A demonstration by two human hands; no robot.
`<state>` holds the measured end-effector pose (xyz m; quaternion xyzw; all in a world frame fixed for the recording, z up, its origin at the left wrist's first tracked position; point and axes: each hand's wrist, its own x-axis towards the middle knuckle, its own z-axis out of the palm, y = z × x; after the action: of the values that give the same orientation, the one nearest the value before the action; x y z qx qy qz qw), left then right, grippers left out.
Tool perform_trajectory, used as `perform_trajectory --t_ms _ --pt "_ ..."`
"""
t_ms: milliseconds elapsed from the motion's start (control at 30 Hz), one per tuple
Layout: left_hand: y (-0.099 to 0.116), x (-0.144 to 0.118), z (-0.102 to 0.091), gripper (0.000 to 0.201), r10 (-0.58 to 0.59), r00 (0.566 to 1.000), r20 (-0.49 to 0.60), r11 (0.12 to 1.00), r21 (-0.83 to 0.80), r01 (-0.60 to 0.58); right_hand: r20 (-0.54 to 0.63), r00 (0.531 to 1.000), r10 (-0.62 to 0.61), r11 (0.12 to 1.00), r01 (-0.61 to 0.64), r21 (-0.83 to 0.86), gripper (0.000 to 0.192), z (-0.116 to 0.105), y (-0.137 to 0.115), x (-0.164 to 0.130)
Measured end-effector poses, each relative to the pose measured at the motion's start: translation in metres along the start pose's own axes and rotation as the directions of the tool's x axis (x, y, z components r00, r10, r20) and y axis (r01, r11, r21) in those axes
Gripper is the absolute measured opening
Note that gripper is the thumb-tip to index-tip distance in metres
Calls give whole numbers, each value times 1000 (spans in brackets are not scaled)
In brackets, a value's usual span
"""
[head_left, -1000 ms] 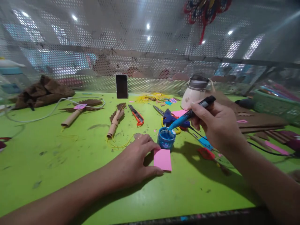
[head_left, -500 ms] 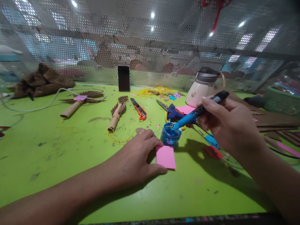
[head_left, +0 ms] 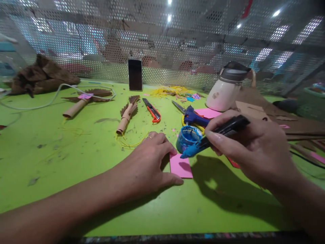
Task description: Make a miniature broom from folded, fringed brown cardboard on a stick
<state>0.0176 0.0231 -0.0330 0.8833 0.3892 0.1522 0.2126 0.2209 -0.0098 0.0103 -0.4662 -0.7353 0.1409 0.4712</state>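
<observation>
My right hand (head_left: 256,145) is closed around a black marker pen (head_left: 225,130) whose lower end is coated in blue paint. The painted tip hangs over the top edge of a small pink paper square (head_left: 180,169); whether it touches the paper I cannot tell. My left hand (head_left: 152,159) lies on the table, its thumb and forefinger holding the square at its left side. Just behind the paper stands a small paint jar (head_left: 183,140), smeared blue and holding blue paint. A dark blue glue gun (head_left: 194,117) lies behind the jar.
Behind are an orange utility knife (head_left: 153,112), scissors (head_left: 178,107), yellow strands (head_left: 170,91), an upright phone (head_left: 135,75) and a white bottle (head_left: 223,93). Two brown paper rolls (head_left: 124,123) with yellow strings lie left. Brown cardboard (head_left: 254,110) lies right. A perforated screen (head_left: 101,44) closes the back.
My right hand has moved the marker pen's painted tip out of the jar, towards me, to the top of the pink paper. My left hand keeps its hold. The view has shifted slightly.
</observation>
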Motion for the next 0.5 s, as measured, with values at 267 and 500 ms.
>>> perform_trajectory --t_ms 267,500 --pt "0 0 -1 49 14 1000 22 1000 24 -14 -15 1000 -17 999 16 -30 18 2 5 -8" --pt "-2 0 1 49 26 999 22 998 55 -27 15 1000 0 999 0 -37 15 5 1 -8"
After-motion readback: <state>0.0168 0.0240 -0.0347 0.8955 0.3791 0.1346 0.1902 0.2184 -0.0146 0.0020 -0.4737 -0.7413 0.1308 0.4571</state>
